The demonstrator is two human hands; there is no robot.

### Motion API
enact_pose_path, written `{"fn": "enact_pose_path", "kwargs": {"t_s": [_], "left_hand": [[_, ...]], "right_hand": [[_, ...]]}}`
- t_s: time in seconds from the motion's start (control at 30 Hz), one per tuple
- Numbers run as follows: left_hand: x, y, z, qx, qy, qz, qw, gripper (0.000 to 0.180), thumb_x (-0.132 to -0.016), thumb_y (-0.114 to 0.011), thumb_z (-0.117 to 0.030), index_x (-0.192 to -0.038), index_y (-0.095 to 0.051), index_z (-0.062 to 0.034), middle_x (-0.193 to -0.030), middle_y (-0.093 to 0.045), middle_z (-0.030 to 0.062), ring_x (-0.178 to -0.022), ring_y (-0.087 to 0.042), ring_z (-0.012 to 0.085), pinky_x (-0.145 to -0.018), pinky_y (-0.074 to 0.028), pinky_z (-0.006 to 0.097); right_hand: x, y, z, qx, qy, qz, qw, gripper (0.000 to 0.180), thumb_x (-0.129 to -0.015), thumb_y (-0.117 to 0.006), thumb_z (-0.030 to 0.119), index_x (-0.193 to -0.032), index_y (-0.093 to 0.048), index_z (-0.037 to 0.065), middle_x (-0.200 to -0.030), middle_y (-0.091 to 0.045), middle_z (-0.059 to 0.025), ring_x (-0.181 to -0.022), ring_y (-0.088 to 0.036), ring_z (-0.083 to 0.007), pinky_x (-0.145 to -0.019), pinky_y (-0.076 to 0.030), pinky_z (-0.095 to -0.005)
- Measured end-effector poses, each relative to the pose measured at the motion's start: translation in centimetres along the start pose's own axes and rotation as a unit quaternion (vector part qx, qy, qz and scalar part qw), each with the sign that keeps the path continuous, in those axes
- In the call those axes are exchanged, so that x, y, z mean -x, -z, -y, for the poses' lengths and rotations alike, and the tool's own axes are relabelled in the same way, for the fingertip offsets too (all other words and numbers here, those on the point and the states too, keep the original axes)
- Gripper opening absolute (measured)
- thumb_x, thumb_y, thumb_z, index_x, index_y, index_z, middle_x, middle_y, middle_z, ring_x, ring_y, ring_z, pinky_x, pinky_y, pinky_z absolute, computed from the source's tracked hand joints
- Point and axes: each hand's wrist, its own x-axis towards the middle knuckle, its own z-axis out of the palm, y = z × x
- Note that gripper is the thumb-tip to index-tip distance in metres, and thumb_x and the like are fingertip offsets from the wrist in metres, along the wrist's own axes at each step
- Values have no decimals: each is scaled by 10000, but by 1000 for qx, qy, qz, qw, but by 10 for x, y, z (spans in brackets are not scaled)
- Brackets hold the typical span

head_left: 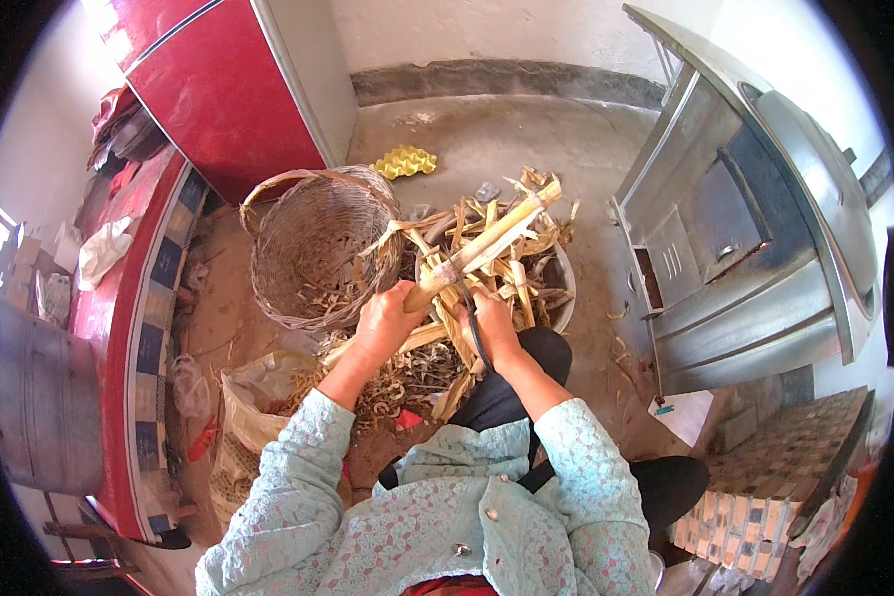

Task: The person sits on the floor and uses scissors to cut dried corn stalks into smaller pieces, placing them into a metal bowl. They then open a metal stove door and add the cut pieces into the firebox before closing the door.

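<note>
My left hand (385,316) is closed round the near end of a bundle of dry corn stalks (487,241), which slants up and away to the right. My right hand (493,325) is closed beside it, on a thin dark curved tool (469,301) that looks like a sickle. The tool crosses the stalks just ahead of my fingers; its grip is mostly hidden. Under both hands lies a heap of broken stalks and husks (417,363). More stalk pieces fill a pale basin (563,288) on the right, partly covered by the bundle.
A wicker basket (303,238) with a few scraps stands left of the heap. Nearer me is a woven sack (238,427). A yellow egg tray (405,161) lies on the floor ahead. A metal stove (705,238) stands right, a red cabinet (233,99) at far left.
</note>
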Motion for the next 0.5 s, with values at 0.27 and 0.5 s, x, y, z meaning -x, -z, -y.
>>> {"fn": "enact_pose_path", "kwargs": {"t_s": [0.27, 0.5], "left_hand": [[0, 30, 11, 133, -13, 122, 983, 323, -728, -722, -219, -889, -593, 29, -647, -548, 70, -601, -483, 131, -581, -428, 324], [2, 4, 14, -67, -41, 21, 997, 317, -739, -679, -158, -1012, -552, -61, -806, -636, 196, -789, -621, 365, -658, -489, 419]], "right_hand": [[5, -4, -7, 9, 55, 15, 998, 237, -794, -634, 186, -903, -552, -8, -731, -606, -233, -747, -604, -411, -636, -481, -445], [-3, -2, -1, -89, -56, 123, 987, 449, -817, -595, 416, -969, -560, -5, -839, -628, -205, -844, -607, -354, -736, -461, -393]]}}
